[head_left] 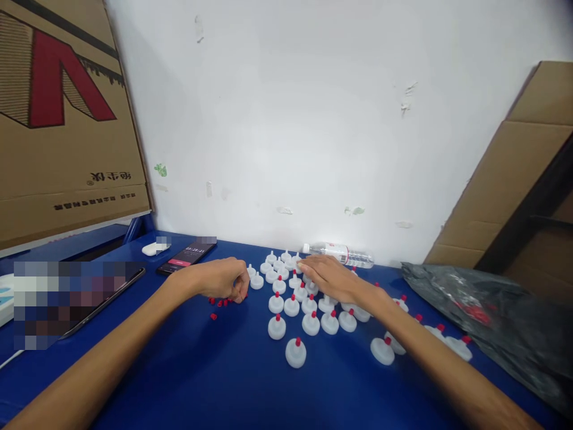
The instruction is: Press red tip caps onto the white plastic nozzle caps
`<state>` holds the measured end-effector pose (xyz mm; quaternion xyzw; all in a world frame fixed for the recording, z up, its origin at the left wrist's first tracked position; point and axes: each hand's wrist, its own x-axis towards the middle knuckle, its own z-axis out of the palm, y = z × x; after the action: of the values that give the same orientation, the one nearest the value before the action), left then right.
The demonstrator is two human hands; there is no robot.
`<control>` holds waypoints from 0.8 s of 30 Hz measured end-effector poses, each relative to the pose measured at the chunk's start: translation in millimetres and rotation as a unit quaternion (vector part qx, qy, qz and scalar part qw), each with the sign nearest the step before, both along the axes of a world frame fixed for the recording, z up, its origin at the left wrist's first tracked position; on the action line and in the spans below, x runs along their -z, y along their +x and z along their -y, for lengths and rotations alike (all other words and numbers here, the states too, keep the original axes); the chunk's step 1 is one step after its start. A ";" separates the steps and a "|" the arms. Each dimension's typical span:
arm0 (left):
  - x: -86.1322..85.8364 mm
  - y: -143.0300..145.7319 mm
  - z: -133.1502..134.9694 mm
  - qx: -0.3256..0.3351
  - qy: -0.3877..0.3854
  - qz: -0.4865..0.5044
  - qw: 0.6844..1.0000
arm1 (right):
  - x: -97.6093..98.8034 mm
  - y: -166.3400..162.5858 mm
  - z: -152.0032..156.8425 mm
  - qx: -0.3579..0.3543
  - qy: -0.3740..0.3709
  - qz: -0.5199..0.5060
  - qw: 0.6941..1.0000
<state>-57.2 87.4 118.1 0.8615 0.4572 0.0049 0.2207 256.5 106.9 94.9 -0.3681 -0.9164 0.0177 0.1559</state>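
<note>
Blue table (201,382) against a patchy white wall (286,119), white caps (276,328) across the middle.
Left of the white caps there's a phone (190,253), then the left hand (229,279), fingers curled over some loose red tips (213,316); can't tell if it's pinching one. Plenty of white caps wear red tips, the back-left ones are bare. Right hand (331,278) is palm-down over the white caps, grip hidden, so can't tell there either. Bottle (359,257) lies behind them, gray plastic bag (441,285) to their right.
</note>
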 end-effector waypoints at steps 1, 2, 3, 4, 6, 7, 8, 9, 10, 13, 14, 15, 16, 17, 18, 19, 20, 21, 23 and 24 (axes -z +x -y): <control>0.3 1.0 0.2 0.006 0.009 0.001 1.000 | -0.1 0.3 -0.8 0.004 0.000 0.000 1.000; 0.2 2.2 0.7 0.010 0.019 0.001 1.000 | 0.0 0.6 -1.3 0.006 0.000 -0.001 1.000; -0.4 3.7 1.5 0.012 0.032 0.002 0.999 | 0.4 0.7 -1.7 0.007 -0.001 -0.001 1.000; -1.3 5.5 2.7 0.011 0.047 0.002 0.999 | 1.0 0.7 -1.8 0.005 -0.001 -0.001 1.000; -3.2 9.8 5.5 0.003 0.087 0.006 0.996 | 2.3 0.6 -2.0 0.002 0.000 -0.002 1.000; -4.0 12.3 6.9 -0.004 0.111 0.008 0.994 | 2.8 0.7 -2.5 0.005 0.005 -0.004 1.000; -4.5 14.9 8.2 -0.010 0.135 0.011 0.991 | 3.1 1.0 -3.4 0.011 0.012 -0.008 1.000; -4.6 17.6 9.2 -0.015 0.157 0.013 0.987 | 3.3 1.7 -4.9 0.022 0.020 -0.014 0.999; -4.4 20.2 10.0 -0.018 0.177 0.016 0.984 | 3.6 2.6 -6.7 0.035 0.029 -0.022 0.999; -2.3 27.0 11.2 -0.023 0.226 0.025 0.974 | 6.6 6.8 -13.7 0.076 0.044 -0.039 0.995; -1.5 28.8 11.4 -0.023 0.239 0.029 0.970 | 8.7 8.3 -16.0 0.086 0.043 -0.040 0.995; -0.8 30.2 11.6 -0.021 0.250 0.032 0.967 | 11.4 9.7 -18.1 0.095 0.039 -0.039 0.994; -0.2 31.4 11.8 -0.019 0.260 0.035 0.965 | 14.3 10.9 -19.8 0.103 0.034 -0.036 0.993; 0.3 32.3 12.0 -0.016 0.268 0.038 0.962 | 17.1 11.9 -21.2 0.108 0.027 -0.033 0.993; 0.7 33.1 12.2 -0.013 0.275 0.041 0.960 | 19.6 12.6 -22.4 0.112 0.022 -0.030 0.993; 1.0 33.8 12.4 -0.010 0.282 0.043 0.959 | 21.6 13.0 -23.2 0.115 0.016 -0.026 0.993; 1.4 34.5 12.6 -0.008 0.287 0.045 0.957 | 22.7 13.2 -23.8 0.115 0.013 -0.024 0.993; 1.9 35.3 12.8 -0.005 0.292 0.046 0.955 | 23.1 13.2 -24.2 0.114 0.010 -0.021 0.993; 2.8 36.9 13.4 -0.005 0.300 0.048 0.953 | 22.1 12.5 -24.4 0.109 0.007 -0.019 0.994; 3.3 37.8 13.8 -0.007 0.304 0.050 0.951 | 21.2 12.0 -24.3 0.105 0.006 -0.019 0.994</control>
<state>-19.4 73.7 114.8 0.8833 0.4282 0.1883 -0.0293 268.5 131.2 73.7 -0.4611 -0.8696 0.0022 0.1764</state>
